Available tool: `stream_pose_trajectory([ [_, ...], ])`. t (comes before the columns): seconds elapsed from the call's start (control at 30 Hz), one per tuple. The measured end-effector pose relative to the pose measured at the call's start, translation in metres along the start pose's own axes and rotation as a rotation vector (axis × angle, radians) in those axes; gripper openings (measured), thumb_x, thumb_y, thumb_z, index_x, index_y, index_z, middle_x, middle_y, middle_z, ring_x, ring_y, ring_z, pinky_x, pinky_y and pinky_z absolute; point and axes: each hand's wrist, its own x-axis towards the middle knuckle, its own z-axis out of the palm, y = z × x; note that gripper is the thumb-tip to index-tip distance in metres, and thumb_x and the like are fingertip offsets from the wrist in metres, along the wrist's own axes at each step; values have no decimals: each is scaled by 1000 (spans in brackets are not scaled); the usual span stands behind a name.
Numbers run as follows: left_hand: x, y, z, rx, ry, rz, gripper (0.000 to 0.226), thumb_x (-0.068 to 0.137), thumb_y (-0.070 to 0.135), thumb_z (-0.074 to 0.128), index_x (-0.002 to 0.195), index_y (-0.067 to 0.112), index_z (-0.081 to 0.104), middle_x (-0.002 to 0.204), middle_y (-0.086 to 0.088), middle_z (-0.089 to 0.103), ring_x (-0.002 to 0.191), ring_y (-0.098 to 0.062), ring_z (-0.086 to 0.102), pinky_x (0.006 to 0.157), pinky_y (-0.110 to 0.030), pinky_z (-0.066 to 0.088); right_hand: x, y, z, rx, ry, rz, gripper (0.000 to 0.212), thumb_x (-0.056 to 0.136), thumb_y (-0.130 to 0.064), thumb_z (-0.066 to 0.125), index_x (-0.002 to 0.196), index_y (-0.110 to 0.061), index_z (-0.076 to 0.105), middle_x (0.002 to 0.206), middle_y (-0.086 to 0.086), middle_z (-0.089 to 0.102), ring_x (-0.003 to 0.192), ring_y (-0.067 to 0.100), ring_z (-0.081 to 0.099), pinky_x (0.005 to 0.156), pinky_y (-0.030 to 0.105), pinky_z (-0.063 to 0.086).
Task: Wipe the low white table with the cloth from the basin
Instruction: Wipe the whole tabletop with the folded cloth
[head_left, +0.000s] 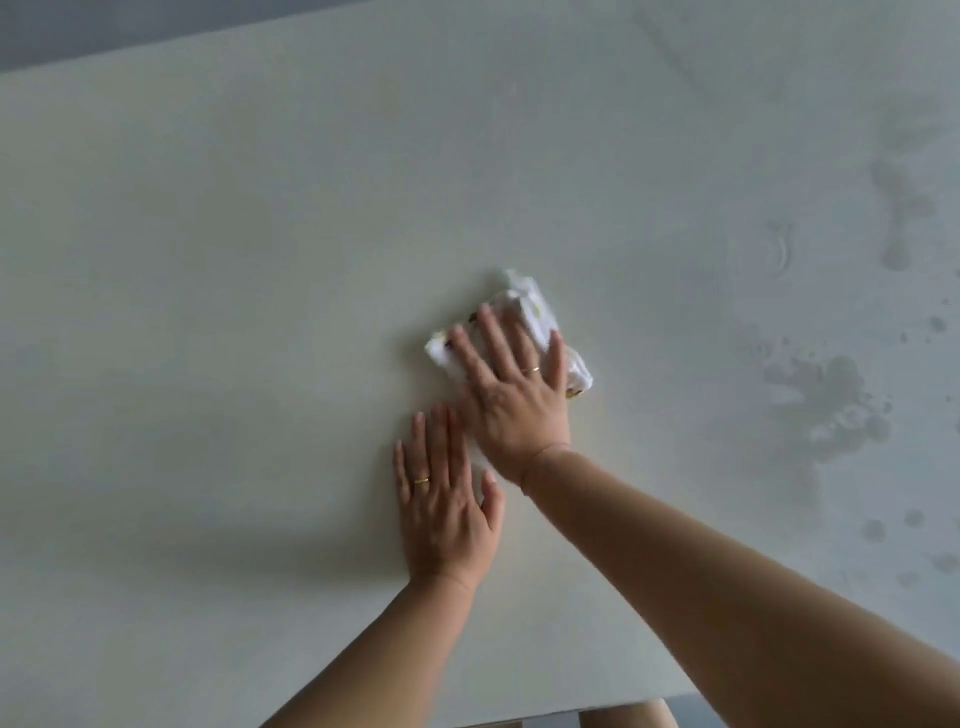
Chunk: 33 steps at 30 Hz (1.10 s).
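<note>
Both forearms (727, 571) reach in: the left hand (441, 514) lies flat and empty on the table (208, 260), the right hand (511, 395) presses the cloth (535, 312) mid-table with straight fingers, and wet splashes (821, 400) to the right seem not yet wiped.

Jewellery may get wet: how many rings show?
2: a ring on the right hand pressing the cloth, a ring on the left hand flat on the table. Right thumb hidden.

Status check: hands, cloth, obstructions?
Right hand flat, pressing cloth onto table. Left hand flat on table beside it. Water splashes to the right. No obstructions seen.
</note>
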Motion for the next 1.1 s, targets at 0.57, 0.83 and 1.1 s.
stream_pose_trajectory([
  [0.57, 201, 18, -38, -140, 238, -91, 56, 92, 23, 40, 145, 6, 30, 154, -12, 27, 143, -29, 23, 116, -43, 12, 52, 55, -23, -33, 8, -92, 51, 97, -43, 29, 147, -36, 22, 158, -5, 16, 146, 21, 12, 114, 51, 2],
  [0.83, 225, 8, -25, -57, 181, -74, 59, 96, 36, 30, 149, 12, 21, 158, -7, 17, 145, -24, 14, 116, -40, 7, 123, 157, -65, -69, 77, 96, 49, 99, -43, 26, 147, -38, 20, 158, -9, 15, 146, 16, 7, 115, 50, -1],
  [1.1, 225, 10, -28, -74, 174, -78, 63, 89, 33, 29, 148, 10, 25, 156, -10, 21, 145, -26, 17, 117, -42, 10, 97, 66, -34, -39, 10, -136, 50, 98, -44, 28, 147, -36, 22, 158, -6, 16, 146, 20, 11, 114, 49, -3],
])
